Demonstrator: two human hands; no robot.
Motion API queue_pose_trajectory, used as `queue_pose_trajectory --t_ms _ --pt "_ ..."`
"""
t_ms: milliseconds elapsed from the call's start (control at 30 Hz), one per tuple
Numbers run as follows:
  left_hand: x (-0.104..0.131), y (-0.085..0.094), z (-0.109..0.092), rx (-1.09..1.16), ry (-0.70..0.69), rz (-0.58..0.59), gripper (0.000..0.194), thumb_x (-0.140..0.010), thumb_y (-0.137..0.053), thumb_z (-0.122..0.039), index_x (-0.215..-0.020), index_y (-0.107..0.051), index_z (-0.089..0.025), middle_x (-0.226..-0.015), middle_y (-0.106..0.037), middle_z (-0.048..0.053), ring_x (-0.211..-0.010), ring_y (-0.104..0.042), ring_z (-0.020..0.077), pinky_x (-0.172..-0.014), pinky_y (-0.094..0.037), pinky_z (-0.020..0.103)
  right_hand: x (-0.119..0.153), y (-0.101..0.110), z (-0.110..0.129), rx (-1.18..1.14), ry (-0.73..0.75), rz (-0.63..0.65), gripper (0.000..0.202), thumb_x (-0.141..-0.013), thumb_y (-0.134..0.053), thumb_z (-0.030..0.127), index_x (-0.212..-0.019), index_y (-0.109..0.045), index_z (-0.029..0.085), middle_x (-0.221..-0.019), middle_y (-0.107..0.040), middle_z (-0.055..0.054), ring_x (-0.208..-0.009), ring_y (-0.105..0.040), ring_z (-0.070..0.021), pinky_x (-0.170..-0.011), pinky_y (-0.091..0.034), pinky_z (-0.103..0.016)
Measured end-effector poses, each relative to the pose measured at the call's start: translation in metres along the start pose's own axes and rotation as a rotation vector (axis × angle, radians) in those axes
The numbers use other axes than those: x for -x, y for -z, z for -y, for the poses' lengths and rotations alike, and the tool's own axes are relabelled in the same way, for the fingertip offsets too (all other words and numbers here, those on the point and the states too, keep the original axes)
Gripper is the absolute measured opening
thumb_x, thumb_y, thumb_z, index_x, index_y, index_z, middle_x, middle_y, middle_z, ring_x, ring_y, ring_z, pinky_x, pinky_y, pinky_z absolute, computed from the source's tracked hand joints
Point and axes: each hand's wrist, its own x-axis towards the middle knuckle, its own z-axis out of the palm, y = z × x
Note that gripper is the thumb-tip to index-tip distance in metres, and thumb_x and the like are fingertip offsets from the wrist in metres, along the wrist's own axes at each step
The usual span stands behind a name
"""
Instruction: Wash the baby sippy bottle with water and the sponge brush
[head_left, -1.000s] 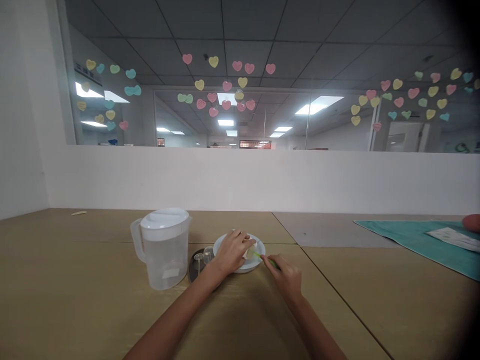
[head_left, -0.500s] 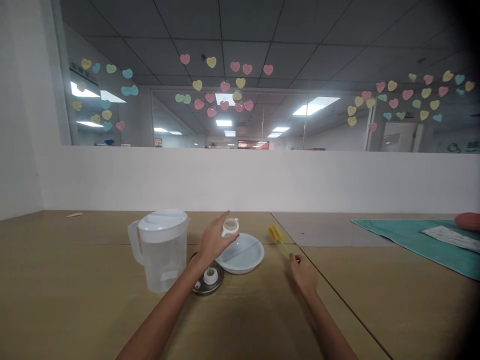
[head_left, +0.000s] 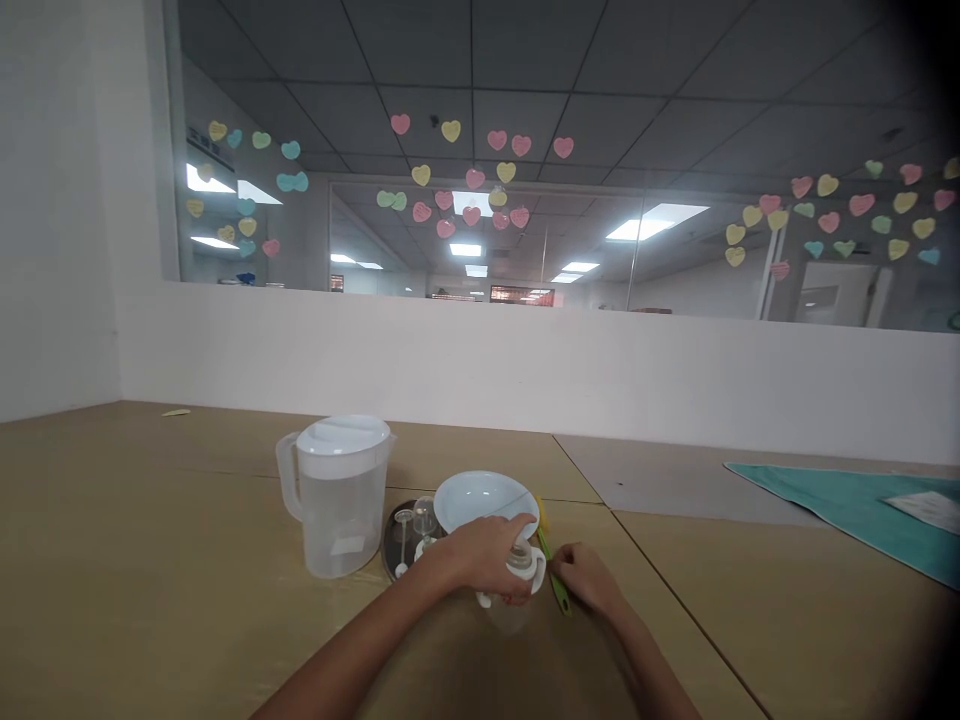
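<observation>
My left hand [head_left: 487, 560] is closed around a clear baby bottle [head_left: 519, 552] with white side handles. The bottle is just above or on the table; its lower end is blurred. A bottle brush [head_left: 557, 588], with a green handle and yellow head, lies on the table to the right of the bottle. Beside its handle is my right hand [head_left: 589, 575], fingers curled in and apparently empty. Behind the left hand stands a white bowl [head_left: 465, 495]. A dark round tray [head_left: 391, 545], partly covered by my left forearm, holds a clear dome cap [head_left: 424, 514] and small white parts.
A translucent lidded pitcher [head_left: 341, 510] stands to the left of the tray. At the right lies a teal cloth [head_left: 832, 505] with a white piece on it. A white wall [head_left: 375, 340] with a window above closes off the table's back.
My left hand has come down and to the right with the bottle. My right hand has let go of the brush, which now lies on the table. The view has shifted slightly left.
</observation>
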Motion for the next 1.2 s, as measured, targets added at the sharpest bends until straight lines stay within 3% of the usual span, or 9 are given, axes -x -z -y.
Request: queue_pose_trajectory --t_ms 267,367,467,533,667,833,967,1033,1200 --pt "-0.005 0.002 0.021 0.035 0.007 0.010 0.093 -0.057 -0.066 -0.060 -0.136 -0.033 -0.026 -0.117 -0.059 0.007 -0.102 -0.057 0.0268 -0.078 -0.044 0.029 0.001 -0.004 0.004 0.113 0.097 0.043 0.020 -0.075 -0.048 0.025 -0.060 -0.058 0.016 -0.064 -0.062 -0.004 -0.061 -0.053 -0.0141 -0.051 -0.024 -0.023" --pt "-0.015 0.008 0.037 0.116 0.005 -0.070 0.065 -0.077 -0.045 -0.063 -0.130 -0.042 -0.025 -0.107 -0.063 0.004 -0.093 -0.060 0.0204 -0.075 -0.043 0.026 0.001 -0.005 0.005 0.169 0.092 0.000 0.035 -0.085 -0.041 0.036 -0.061 -0.058 0.016 -0.067 -0.063 -0.006 -0.063 -0.055 -0.0155 -0.052 -0.023 -0.024" --pt "-0.032 0.004 0.056 -0.040 0.173 -0.243 0.045 -0.092 -0.024 -0.042 -0.107 -0.059 -0.019 -0.109 -0.063 0.007 -0.100 -0.056 0.0180 -0.086 -0.038 0.028 0.001 -0.006 0.006 0.221 0.054 -0.056 0.040 -0.089 -0.037 0.038 -0.065 -0.060 0.017 -0.073 -0.066 -0.008 -0.069 -0.058 -0.0175 -0.053 -0.024 -0.025" --pt "-0.042 -0.005 0.066 -0.104 0.243 -0.238 0.041 -0.090 -0.029 -0.032 -0.094 -0.064 -0.012 -0.106 -0.064 0.015 -0.103 -0.055 0.0244 -0.090 -0.035 0.037 0.001 -0.006 0.008 0.241 0.039 -0.085 0.041 -0.091 -0.034 0.038 -0.067 -0.060 0.017 -0.078 -0.067 -0.009 -0.073 -0.059 -0.0186 -0.055 -0.026 -0.025" --pt "-0.053 -0.023 0.079 -0.129 0.285 -0.143 0.033 -0.083 -0.041 -0.026 -0.072 -0.067 -0.011 -0.086 -0.069 0.017 -0.088 -0.061 0.0280 -0.088 -0.034 0.046 0.002 -0.003 0.014 0.238 0.027 -0.125 0.041 -0.092 -0.033 0.038 -0.069 -0.061 0.018 -0.079 -0.067 -0.008 -0.073 -0.060 -0.0182 -0.055 -0.027 -0.024" --pt "-0.052 -0.023 0.085 -0.072 0.240 -0.171 0.021 -0.074 -0.051 -0.019 -0.081 -0.070 -0.017 -0.090 -0.071 0.009 -0.088 -0.062 0.0215 -0.084 -0.040 0.034 0.006 0.003 0.019 0.192 0.039 -0.233 0.039 -0.091 -0.034 0.035 -0.068 -0.060 0.018 -0.074 -0.066 -0.007 -0.067 -0.058 -0.0171 -0.055 -0.027 -0.025" --pt "-0.049 -0.012 0.074 -0.034 0.174 -0.267 0.032 -0.075 -0.043 -0.012 -0.092 -0.070 -0.019 -0.097 -0.070 0.005 -0.092 -0.060 0.0169 -0.084 -0.041 0.026 0.007 0.005 0.022 -0.059 0.115 -0.316 0.045 -0.088 -0.034 0.045 -0.063 -0.059 0.017 -0.066 -0.062 -0.005 -0.063 -0.054 -0.0166 -0.055 -0.031 -0.024" --pt "-0.046 -0.007 0.062 -0.020 0.113 -0.299 0.032 -0.076 -0.043 -0.013 -0.092 -0.069 -0.020 -0.097 -0.070 0.003 -0.091 -0.060 0.0159 -0.084 -0.041 0.026 0.006 0.006 0.027 -0.321 0.202 -0.259 0.048 -0.083 -0.040 0.055 -0.064 -0.061 0.016 -0.060 -0.058 -0.003 -0.059 -0.051 -0.0156 -0.054 -0.032 -0.023" --pt "-0.038 -0.004 0.032 -0.040 -0.092 -0.312 0.028 -0.070 -0.045 -0.008 -0.080 -0.068 -0.020 -0.081 -0.069 0.000 -0.076 -0.060 0.0149 -0.071 -0.042 0.024 0.012 0.010 0.042 -0.916 0.182 -0.033 0.060 -0.062 -0.069 0.056 -0.107 -0.063 0.015 -0.056 -0.054 0.003 -0.042 -0.037 -0.0078 -0.041 -0.027 -0.020"
